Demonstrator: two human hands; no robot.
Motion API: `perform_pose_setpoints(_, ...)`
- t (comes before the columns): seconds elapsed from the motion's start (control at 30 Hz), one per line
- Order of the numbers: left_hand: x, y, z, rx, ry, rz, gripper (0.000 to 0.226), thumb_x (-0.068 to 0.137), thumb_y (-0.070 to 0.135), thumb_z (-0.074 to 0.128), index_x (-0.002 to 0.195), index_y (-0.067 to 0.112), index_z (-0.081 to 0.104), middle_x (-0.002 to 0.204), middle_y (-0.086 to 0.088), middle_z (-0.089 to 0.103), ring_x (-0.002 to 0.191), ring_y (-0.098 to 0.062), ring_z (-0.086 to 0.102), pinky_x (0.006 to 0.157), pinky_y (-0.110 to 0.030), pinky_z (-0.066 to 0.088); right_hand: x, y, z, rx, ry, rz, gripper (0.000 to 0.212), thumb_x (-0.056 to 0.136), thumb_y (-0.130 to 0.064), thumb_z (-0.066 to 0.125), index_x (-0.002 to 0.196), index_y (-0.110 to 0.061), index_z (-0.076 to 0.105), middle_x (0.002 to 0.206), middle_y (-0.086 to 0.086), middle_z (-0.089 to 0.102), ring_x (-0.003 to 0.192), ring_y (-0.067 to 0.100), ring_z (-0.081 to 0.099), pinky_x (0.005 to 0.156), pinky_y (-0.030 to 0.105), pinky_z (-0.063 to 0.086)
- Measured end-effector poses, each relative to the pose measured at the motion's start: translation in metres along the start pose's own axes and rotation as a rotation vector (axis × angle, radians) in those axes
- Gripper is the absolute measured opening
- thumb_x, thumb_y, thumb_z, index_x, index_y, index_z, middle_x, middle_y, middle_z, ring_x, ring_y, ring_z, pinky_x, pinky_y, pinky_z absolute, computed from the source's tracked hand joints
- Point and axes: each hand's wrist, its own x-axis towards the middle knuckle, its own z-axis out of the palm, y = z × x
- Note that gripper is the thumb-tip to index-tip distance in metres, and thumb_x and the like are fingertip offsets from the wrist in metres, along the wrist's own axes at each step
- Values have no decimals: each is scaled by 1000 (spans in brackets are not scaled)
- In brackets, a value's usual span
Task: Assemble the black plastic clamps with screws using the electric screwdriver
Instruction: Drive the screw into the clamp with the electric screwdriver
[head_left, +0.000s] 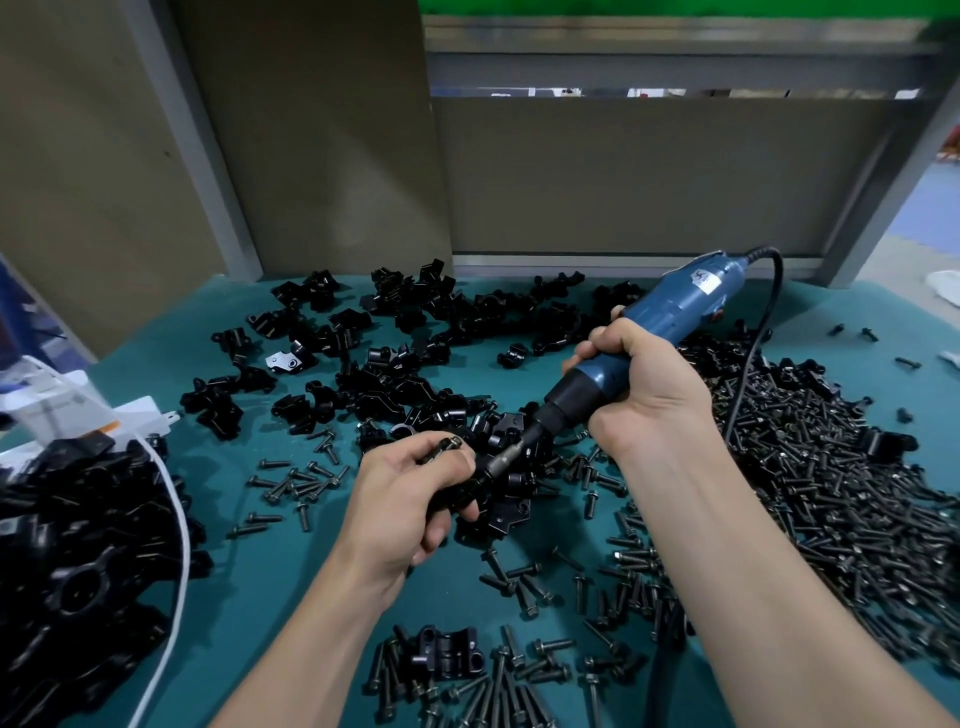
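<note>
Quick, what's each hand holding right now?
Left hand: closed, holding a clamp and a screw.
Right hand: closed around the screwdriver.

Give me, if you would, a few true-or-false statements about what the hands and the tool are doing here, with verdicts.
1. The right hand grips the blue electric screwdriver. True.
2. The left hand lies flat and empty. False: it holds a black clamp and pinches a screw.
3. The biggest screw pile lies to the right of both hands. True.
4. The screwdriver is cordless. False: a black cord leaves its rear end.
</note>
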Motion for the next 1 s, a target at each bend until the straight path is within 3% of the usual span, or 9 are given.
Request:
perform_pose_setpoints(0.13, -1, -2, 3, -9, 36, 5, 12, 75, 28, 71, 81, 18, 77, 63, -20, 67, 34, -14, 37, 33, -16, 24, -1, 0, 1, 8, -36, -7, 37, 78, 18, 50, 92, -15, 62, 65, 3, 59, 52, 17, 54, 55, 27, 52)
perform_pose_setpoints(0.2, 1, -4, 2, 0, 51, 6, 5, 82, 22, 74, 81, 18, 77, 63, -20, 67, 34, -14, 37, 34, -16, 25, -2, 3, 2, 11, -46, -7, 38, 79, 18, 49, 92, -15, 62, 65, 3, 59, 52, 17, 54, 55, 27, 52)
perform_pose_setpoints(0.27, 1, -6, 0, 7, 67, 14, 11, 89, 14, 74, 80, 19, 78, 63, -20, 67, 34, -13, 38, 33, -16, 25, -2, 6, 2, 17, -47, -9, 38, 79, 18, 49, 91, -15, 62, 65, 3, 59, 52, 17, 54, 55, 27, 52)
perform_pose_setpoints(0.47, 0, -3, 2, -18, 86, 14, 4, 77, 25, 75, 77, 23, 79, 61, -18, 66, 34, -12, 37, 34, -15, 24, -3, 10, 2, 33, -44, -18, 38, 78, 19, 50, 92, -14, 62, 66, 3, 58, 53, 17, 53, 56, 28, 52)
perform_pose_setpoints(0.6, 1, -6, 1, 0, 99, 12, 21, 92, 10, 71, 77, 23, 78, 61, -19, 65, 34, -12, 37, 34, -15, 24, -2, 12, 0, 40, -36, -16, 38, 79, 18, 49, 92, -15, 61, 65, 3, 58, 51, 17, 53, 55, 26, 51)
perform_pose_setpoints(1.0, 1, -6, 2, -5, 117, 18, 24, 93, 8, 69, 74, 22, 76, 61, -19, 64, 36, -13, 36, 35, -15, 22, 0, 18, 0, 57, -27, -34, 38, 79, 18, 47, 91, -15, 60, 62, 2, 57, 49, 16, 52, 55, 26, 51)
